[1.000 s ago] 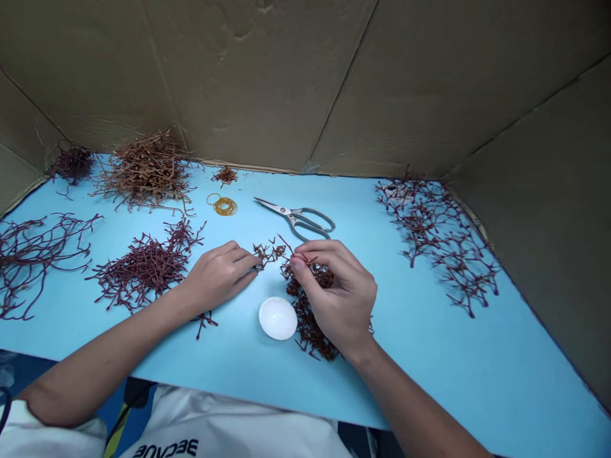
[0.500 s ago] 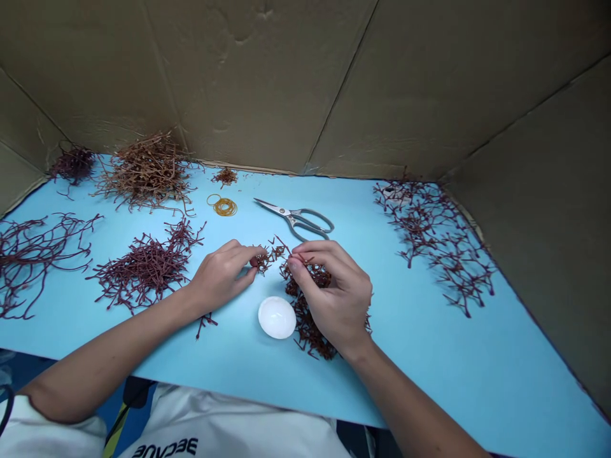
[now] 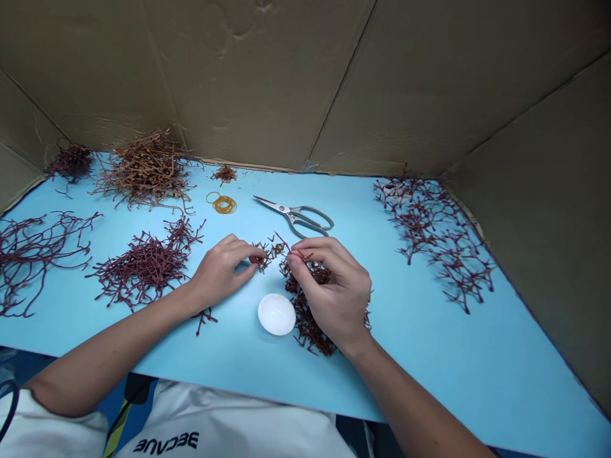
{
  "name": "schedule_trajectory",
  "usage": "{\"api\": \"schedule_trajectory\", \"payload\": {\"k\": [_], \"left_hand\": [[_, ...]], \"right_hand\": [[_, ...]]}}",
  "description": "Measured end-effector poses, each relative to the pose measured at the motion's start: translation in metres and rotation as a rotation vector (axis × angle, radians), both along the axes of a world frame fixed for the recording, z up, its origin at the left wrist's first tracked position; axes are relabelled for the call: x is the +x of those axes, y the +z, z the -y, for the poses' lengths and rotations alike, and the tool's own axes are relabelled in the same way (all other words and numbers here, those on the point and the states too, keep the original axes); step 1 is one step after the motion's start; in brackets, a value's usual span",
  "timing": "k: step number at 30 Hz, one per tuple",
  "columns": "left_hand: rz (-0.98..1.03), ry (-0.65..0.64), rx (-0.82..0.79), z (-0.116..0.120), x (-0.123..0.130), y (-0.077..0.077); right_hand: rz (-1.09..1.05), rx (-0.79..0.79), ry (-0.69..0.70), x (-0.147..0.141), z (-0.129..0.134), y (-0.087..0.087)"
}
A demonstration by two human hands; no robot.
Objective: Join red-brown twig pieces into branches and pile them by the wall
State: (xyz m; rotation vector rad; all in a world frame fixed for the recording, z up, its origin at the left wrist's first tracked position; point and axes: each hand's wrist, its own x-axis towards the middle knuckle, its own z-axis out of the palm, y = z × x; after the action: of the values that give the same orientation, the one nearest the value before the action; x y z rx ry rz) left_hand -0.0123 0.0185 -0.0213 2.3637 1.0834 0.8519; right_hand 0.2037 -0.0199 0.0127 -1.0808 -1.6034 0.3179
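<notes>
sprig: red sprig point(image 3: 270, 252), mid-tabletop, between both hands
left hand point(image 3: 220, 270): grip pressed together on sprig's left end
right hand point(image 3: 331, 286): grip pinching sprig's right end, above red seaweed clump point(image 3: 310, 324)
handling: pinch close, pull gently, avoid snapping twigs
counts: 7 seaweed clumps, 1 scissors point(image 3: 296, 216), 1 white dome point(image 3: 277, 314), 1 rubber-band bundle point(image 3: 224, 204), 1 blue tabletop point(image 3: 429, 369)

Dark reddish-brown sprigs point(image 3: 305, 312) on pale-blue board point(image 3: 429, 356).
</notes>
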Motion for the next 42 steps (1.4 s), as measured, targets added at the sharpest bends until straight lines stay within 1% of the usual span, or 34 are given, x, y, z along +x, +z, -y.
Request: {"api": "schedule_trajectory", "payload": {"k": [6,11,16,24,28,31,34,38,42], "left_hand": [[0.066,-0.018,-0.028,0.001,0.003,0.003],[0.118,-0.025,-0.086,0.000,0.005,-0.002],[0.163,0.015,-0.152,-0.001,0.005,0.000],[0.265,0.064,-0.336,0.001,0.007,0.006],[0.398,0.085,-0.481,0.002,0.007,0.007],[0.550,0.094,-0.625,0.004,0.008,0.010],[0.700,0.082,-0.722,0.007,0.009,0.014],[0.840,0.035,-0.788,0.011,0.012,0.021],[0.907,0.020,-0.807,0.015,0.016,0.025]], "right_hand": [[-0.005,0.017,0.000,-0.001,0.000,0.000],[0.001,0.028,0.009,-0.001,0.000,0.000],[0.006,0.028,0.008,0.000,0.000,0.000],[0.014,0.023,0.002,0.000,-0.001,0.000],[0.012,0.015,0.002,0.001,0.000,0.000],[0.022,0.020,0.012,0.001,0.001,0.000],[0.040,0.028,0.043,-0.001,0.002,0.000],[0.060,0.051,0.075,-0.004,0.004,0.000],[0.058,0.055,0.101,-0.007,0.006,-0.001]]}}
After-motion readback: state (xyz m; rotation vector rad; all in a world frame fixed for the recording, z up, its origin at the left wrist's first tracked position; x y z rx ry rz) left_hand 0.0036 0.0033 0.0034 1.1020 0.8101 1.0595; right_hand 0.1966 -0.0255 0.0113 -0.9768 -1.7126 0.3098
